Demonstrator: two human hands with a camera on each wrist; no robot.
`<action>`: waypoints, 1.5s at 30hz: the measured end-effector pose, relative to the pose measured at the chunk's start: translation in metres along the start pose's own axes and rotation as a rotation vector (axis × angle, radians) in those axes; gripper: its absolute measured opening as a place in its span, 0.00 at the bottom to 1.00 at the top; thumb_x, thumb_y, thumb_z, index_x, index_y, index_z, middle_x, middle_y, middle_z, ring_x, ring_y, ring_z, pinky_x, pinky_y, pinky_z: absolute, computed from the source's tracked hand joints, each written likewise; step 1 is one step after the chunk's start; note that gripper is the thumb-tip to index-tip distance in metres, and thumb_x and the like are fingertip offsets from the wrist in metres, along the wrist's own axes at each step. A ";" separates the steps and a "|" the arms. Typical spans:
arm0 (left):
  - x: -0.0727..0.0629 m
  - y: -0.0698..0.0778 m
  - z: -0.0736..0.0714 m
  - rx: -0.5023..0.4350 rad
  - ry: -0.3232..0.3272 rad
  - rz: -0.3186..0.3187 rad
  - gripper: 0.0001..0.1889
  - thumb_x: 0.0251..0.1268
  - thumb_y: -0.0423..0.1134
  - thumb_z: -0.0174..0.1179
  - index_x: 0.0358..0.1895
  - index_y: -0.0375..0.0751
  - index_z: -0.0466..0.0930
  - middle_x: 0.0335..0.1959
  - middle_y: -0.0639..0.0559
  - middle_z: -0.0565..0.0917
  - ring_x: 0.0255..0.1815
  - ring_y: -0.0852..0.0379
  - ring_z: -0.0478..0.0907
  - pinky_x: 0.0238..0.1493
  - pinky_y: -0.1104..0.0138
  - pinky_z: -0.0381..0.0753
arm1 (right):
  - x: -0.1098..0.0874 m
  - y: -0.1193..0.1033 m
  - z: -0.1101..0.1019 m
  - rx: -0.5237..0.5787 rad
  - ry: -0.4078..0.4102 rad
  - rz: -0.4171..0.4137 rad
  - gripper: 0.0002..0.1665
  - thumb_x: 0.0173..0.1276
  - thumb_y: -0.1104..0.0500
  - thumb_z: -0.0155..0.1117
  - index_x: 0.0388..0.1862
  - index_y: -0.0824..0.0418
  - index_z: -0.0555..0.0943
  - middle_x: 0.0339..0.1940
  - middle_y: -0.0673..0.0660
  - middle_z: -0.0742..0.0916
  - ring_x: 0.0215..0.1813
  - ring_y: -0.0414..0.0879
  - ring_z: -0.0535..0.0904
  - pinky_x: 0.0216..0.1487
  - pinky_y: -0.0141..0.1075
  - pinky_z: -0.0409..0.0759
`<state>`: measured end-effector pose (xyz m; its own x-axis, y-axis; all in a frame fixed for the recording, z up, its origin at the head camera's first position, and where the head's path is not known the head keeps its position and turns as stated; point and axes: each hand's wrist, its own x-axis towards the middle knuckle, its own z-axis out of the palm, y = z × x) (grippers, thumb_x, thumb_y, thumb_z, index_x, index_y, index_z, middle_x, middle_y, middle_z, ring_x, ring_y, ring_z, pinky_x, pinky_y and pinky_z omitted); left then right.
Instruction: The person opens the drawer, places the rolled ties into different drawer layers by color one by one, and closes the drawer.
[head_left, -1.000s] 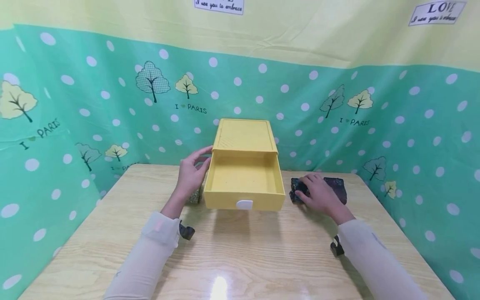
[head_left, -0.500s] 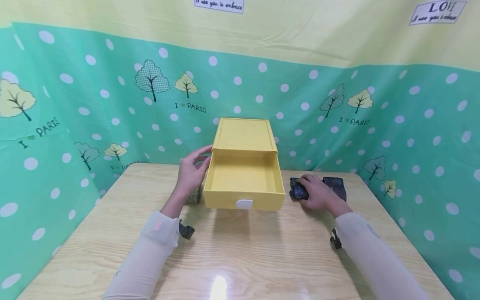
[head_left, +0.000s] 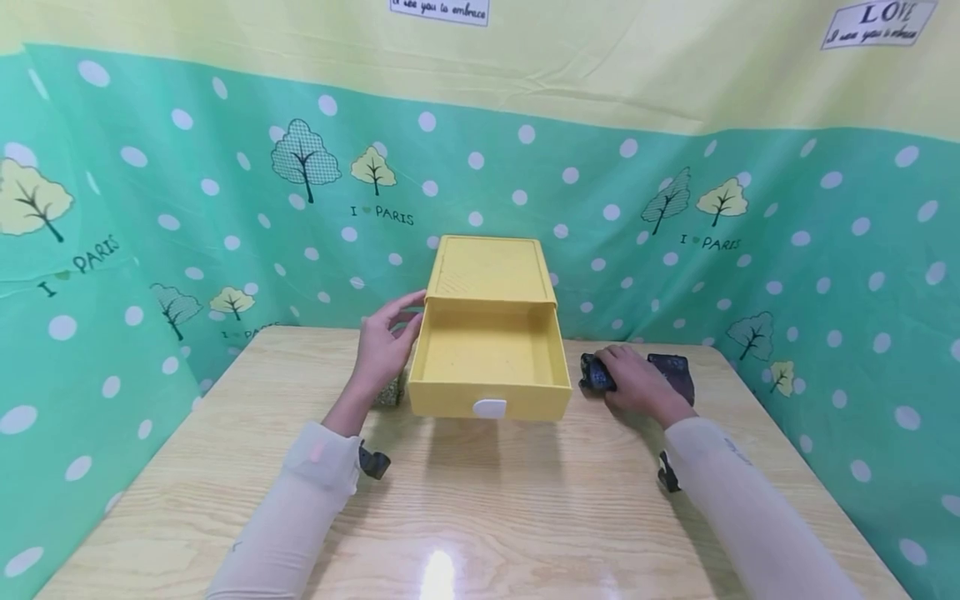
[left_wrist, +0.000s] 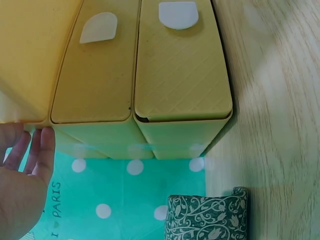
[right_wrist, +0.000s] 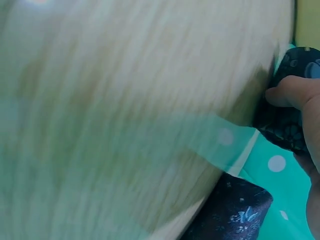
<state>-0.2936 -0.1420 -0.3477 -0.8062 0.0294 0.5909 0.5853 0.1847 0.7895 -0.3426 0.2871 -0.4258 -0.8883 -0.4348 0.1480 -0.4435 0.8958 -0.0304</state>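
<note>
A yellow drawer unit [head_left: 491, 271] stands at the back middle of the table, its top drawer [head_left: 491, 401] pulled out and bare inside. My left hand [head_left: 378, 354] rests its extended fingertips against the unit's left side; in the left wrist view, the fingers [left_wrist: 46, 150] touch the edge beside the pulled-out drawer. To the right of the unit, my right hand [head_left: 636, 383] grips a dark floral-patterned case [head_left: 597, 373], with the thumb [right_wrist: 285, 95] on one face. Whether the case has left the table is unclear.
Another dark patterned case [head_left: 672, 373] lies just right of my right hand. A green scroll-patterned case [left_wrist: 207, 218] sits left of the drawer unit, partly hidden in the head view. Patterned green cloth [head_left: 247, 208] bounds the wooden table [head_left: 525, 517] at the back and sides.
My right hand has closed round the dark case and shifted slightly back, with the case tipping a little in its grip. The left hand and drawer unit have stayed put.
</note>
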 end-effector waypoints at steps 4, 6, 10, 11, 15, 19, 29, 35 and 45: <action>0.000 -0.001 0.001 0.002 0.001 -0.002 0.20 0.72 0.23 0.59 0.65 0.28 0.77 0.60 0.32 0.81 0.54 0.36 0.82 0.55 0.70 0.87 | 0.000 0.002 0.003 -0.015 0.037 -0.021 0.39 0.56 0.65 0.78 0.65 0.67 0.73 0.61 0.67 0.79 0.65 0.63 0.74 0.68 0.60 0.76; 0.000 0.000 0.001 0.005 0.003 -0.002 0.20 0.72 0.23 0.59 0.65 0.28 0.77 0.60 0.31 0.81 0.54 0.36 0.82 0.54 0.70 0.86 | 0.001 0.003 0.005 -0.032 0.061 -0.035 0.39 0.54 0.64 0.79 0.64 0.67 0.74 0.60 0.66 0.79 0.64 0.63 0.74 0.67 0.59 0.77; -0.001 0.002 0.001 0.010 0.002 0.000 0.20 0.72 0.24 0.60 0.65 0.28 0.77 0.60 0.31 0.81 0.54 0.36 0.82 0.54 0.71 0.86 | 0.002 0.005 0.008 -0.067 0.101 -0.059 0.38 0.54 0.62 0.80 0.63 0.67 0.75 0.57 0.66 0.80 0.60 0.63 0.75 0.65 0.59 0.78; -0.001 0.001 0.001 0.012 0.001 0.002 0.20 0.72 0.24 0.59 0.65 0.28 0.77 0.60 0.31 0.81 0.54 0.36 0.82 0.54 0.71 0.86 | 0.002 0.004 0.008 -0.074 0.108 -0.063 0.38 0.54 0.62 0.80 0.62 0.67 0.75 0.56 0.66 0.80 0.60 0.63 0.76 0.65 0.59 0.79; 0.000 0.001 0.000 0.016 0.001 0.000 0.20 0.73 0.24 0.59 0.65 0.28 0.76 0.61 0.32 0.81 0.55 0.36 0.82 0.54 0.71 0.86 | 0.003 0.002 0.008 -0.093 0.127 -0.058 0.36 0.55 0.60 0.80 0.62 0.67 0.76 0.55 0.65 0.81 0.58 0.62 0.75 0.64 0.57 0.79; 0.000 0.002 0.000 0.014 0.000 0.000 0.20 0.72 0.24 0.59 0.65 0.29 0.77 0.61 0.32 0.81 0.54 0.36 0.82 0.55 0.70 0.86 | 0.002 -0.001 0.003 -0.113 0.177 -0.064 0.37 0.56 0.58 0.81 0.61 0.67 0.75 0.54 0.65 0.80 0.57 0.61 0.74 0.62 0.57 0.79; 0.000 0.001 0.000 0.023 0.001 0.000 0.19 0.73 0.24 0.59 0.65 0.29 0.77 0.60 0.33 0.81 0.54 0.37 0.82 0.55 0.70 0.86 | 0.003 -0.004 -0.008 -0.163 0.281 -0.100 0.39 0.52 0.55 0.84 0.58 0.68 0.75 0.52 0.66 0.79 0.53 0.61 0.73 0.58 0.55 0.80; -0.001 0.000 0.000 0.010 0.001 -0.004 0.19 0.72 0.25 0.60 0.65 0.29 0.77 0.60 0.32 0.81 0.54 0.37 0.82 0.55 0.70 0.86 | 0.000 -0.008 -0.018 -0.161 0.334 -0.124 0.40 0.50 0.53 0.86 0.56 0.68 0.75 0.48 0.64 0.78 0.49 0.60 0.73 0.52 0.54 0.80; -0.001 0.000 0.000 0.033 0.000 -0.003 0.20 0.73 0.25 0.59 0.66 0.29 0.76 0.61 0.33 0.81 0.54 0.37 0.82 0.56 0.69 0.86 | -0.001 -0.012 -0.048 -0.121 0.480 -0.197 0.38 0.48 0.53 0.84 0.52 0.70 0.75 0.45 0.66 0.80 0.45 0.61 0.73 0.45 0.54 0.79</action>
<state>-0.2927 -0.1421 -0.3479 -0.8081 0.0283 0.5884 0.5795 0.2174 0.7854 -0.3309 0.2817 -0.3778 -0.6222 -0.5298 0.5764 -0.5540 0.8181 0.1539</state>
